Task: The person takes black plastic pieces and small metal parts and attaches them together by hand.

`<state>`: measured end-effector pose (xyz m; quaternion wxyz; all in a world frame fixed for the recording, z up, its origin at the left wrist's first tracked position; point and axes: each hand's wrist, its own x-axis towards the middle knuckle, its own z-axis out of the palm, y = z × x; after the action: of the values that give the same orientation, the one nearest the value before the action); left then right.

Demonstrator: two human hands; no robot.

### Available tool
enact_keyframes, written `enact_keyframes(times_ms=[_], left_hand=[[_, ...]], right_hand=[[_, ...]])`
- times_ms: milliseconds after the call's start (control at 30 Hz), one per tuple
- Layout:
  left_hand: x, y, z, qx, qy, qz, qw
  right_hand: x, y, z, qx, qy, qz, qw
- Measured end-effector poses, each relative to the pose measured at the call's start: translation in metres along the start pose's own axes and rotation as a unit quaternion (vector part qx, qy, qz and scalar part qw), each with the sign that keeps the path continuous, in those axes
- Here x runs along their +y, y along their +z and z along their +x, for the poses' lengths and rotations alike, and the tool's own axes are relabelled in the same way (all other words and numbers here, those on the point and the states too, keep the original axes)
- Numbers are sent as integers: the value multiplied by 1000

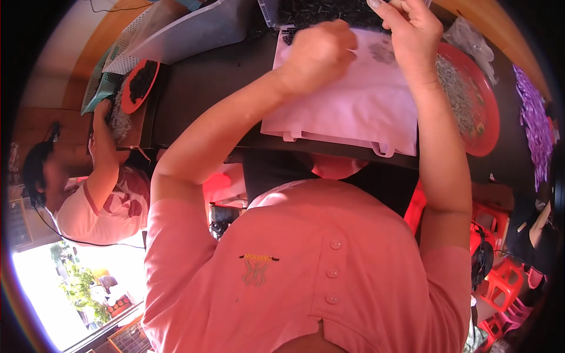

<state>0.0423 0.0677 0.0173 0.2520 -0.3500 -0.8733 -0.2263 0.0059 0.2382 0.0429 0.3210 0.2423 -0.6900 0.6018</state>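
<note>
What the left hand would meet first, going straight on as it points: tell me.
Probably the small black pieces beyond the pink bag; if the left hand is raised above them, the right hand may come first. Depth is unclear.

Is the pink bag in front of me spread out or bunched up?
Spread out: the pink bag lies mostly flat, a strap showing at its near edge.

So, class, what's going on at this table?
A person in a pink buttoned shirt has both bare hands raised over the table. The curled left hand is above a flat pink cloth bag; the right hand is farther right, fingers bent. What either holds is unclear. Small black pieces lie beyond the bag, and a round red tray of small grey pieces sits to its right.
</note>
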Motion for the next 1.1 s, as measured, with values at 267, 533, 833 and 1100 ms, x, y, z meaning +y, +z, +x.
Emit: enact_keyframes(times_ms=[267, 533, 833, 1100], left_hand=[[1, 55, 6, -68, -14, 112, 991], [-33, -25, 27, -23, -294, -488, 822], [-22, -35, 37, -39, -386, -706, 593], [-85, -19, 9, 76, -24, 117, 990]], right_hand=[[-4, 0, -1, -6, 56, 15, 998], [-13, 7, -1, -175, 170, 6, 970], [-4, 7, -4, -104, 222, 123, 962], [-7, -1, 4, -49, 259, 111, 958]])
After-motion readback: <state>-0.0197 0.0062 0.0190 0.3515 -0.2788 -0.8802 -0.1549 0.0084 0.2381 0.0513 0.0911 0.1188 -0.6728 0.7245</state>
